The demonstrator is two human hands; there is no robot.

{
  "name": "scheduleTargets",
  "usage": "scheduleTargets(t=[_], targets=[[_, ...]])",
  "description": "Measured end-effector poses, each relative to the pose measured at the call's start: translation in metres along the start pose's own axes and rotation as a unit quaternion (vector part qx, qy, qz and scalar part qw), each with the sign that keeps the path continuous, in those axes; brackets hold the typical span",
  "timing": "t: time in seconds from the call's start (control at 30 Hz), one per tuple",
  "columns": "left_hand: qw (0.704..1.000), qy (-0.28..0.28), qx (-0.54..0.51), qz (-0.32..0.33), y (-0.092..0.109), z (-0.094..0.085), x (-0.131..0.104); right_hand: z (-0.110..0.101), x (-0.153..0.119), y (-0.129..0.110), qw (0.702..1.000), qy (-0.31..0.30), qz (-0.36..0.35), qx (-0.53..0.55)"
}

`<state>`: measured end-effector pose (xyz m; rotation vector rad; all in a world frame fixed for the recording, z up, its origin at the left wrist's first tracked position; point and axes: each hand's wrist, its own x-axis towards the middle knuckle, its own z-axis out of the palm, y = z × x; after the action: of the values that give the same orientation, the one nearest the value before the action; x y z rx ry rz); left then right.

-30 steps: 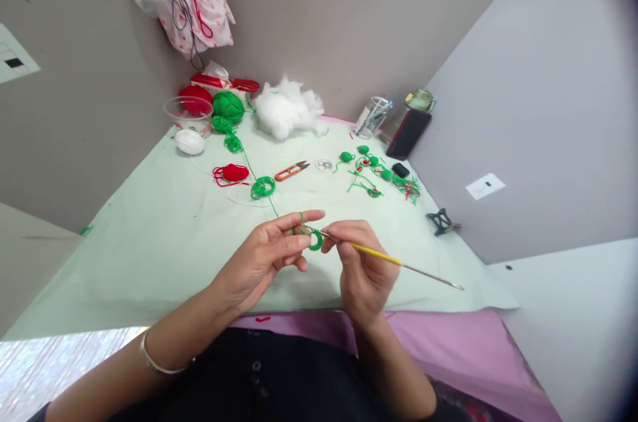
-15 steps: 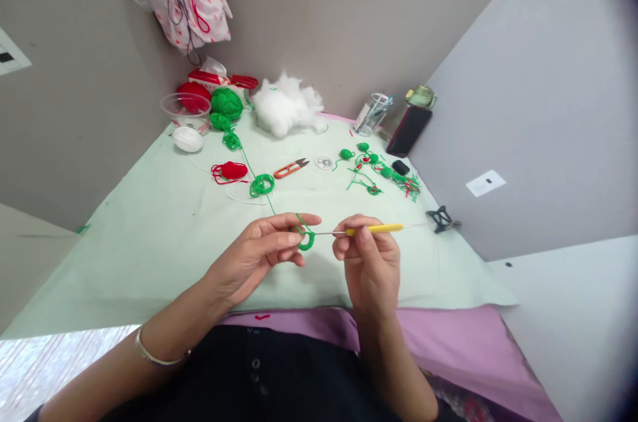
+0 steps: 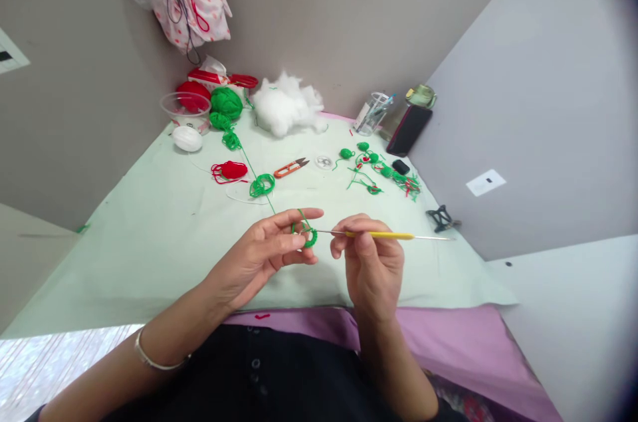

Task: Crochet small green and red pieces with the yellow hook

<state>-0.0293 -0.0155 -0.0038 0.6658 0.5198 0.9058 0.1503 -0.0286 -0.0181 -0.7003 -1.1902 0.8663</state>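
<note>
Soft, fairly bright light falls over the pale green cloth-covered bench (image 3: 149, 242), and I can't tell where it comes from. The shadows under the hands are faint and soft-edged. Washed-out brightness covers the pale striped floor (image 3: 54, 369) at lower left. The wide view bends and stretches toward its edges, with a dark, blurred curve down the far right. Small details, like the tangled green and red yarn pieces (image 3: 386, 171), look slightly soft.

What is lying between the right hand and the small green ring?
The thin metal shaft of the yellow-handled hook; the head view shows this.
</note>
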Motion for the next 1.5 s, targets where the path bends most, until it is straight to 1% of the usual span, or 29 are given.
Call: scheduleTargets(t=[0.17,0.3,0.37,0.47,0.53,0.6,0.67,0.73,0.8,0.83,0.93,1.03,1.13,1.27,1.4,1.5], targets=[[1.0,0.012,-0.003,0.002,-0.003,0.003,0.001,0.001,-0.001,0.0,1.0,-0.001,0.0,-0.008],[1.0,0.024,0.0,0.002,-0.004,0.002,0.001,0.0,-0.001,0.0,1.0,0.002,0.0,-0.005],[1.0,0.02,0.001,-0.004,-0.003,0.0,0.001,-0.002,0.001,-0.001,1.0,0.006,0.004,0.004],[1.0,0.011,0.003,-0.008,-0.002,-0.002,0.0,-0.005,0.003,-0.002,0.999,0.023,0.027,0.008],[1.0,0.016,0.015,-0.003,-0.002,-0.001,-0.001,-0.005,0.003,-0.002,0.998,0.033,0.049,0.01],[0.999,0.031,0.041,0.017,-0.004,0.001,-0.002,-0.002,0.001,-0.001,0.998,0.017,0.057,0.014],[0.995,0.042,0.075,0.05,-0.006,0.003,-0.002,0.001,-0.002,-0.001,0.999,-0.019,0.034,-0.011],[0.99,0.049,0.104,0.076,-0.008,0.004,-0.002,0.005,-0.006,-0.001,0.997,-0.047,-0.012,-0.068],[0.987,0.061,0.121,0.089,-0.01,0.005,-0.002,0.007,-0.008,-0.001,0.992,-0.047,-0.042,-0.108],[0.985,0.07,0.124,0.094,-0.01,0.005,-0.001,0.007,-0.009,0.0,0.992,-0.041,-0.045,-0.109],[0.984,0.085,0.115,0.105,-0.011,0.005,-0.002,0.007,-0.007,0.002,0.998,-0.028,-0.014,-0.056],[0.985,0.079,0.11,0.109,-0.01,0.005,-0.003,0.006,-0.003,0.003,0.999,-0.023,0.022,0.004],[0.983,0.078,0.128,0.109,-0.009,0.005,-0.004,0.007,0.0,0.001,0.999,-0.019,0.043,0.023],[0.981,0.07,0.152,0.098,-0.009,0.004,-0.004,0.006,0.001,-0.002,0.998,-0.025,0.046,0.029],[0.983,0.068,0.13,0.107,-0.01,0.005,-0.003,0.005,0.001,-0.002,0.998,-0.02,0.041,0.035],[0.985,0.06,0.109,0.116,-0.012,0.005,0.0,0.006,0.0,0.0,0.997,-0.018,0.052,0.054]])
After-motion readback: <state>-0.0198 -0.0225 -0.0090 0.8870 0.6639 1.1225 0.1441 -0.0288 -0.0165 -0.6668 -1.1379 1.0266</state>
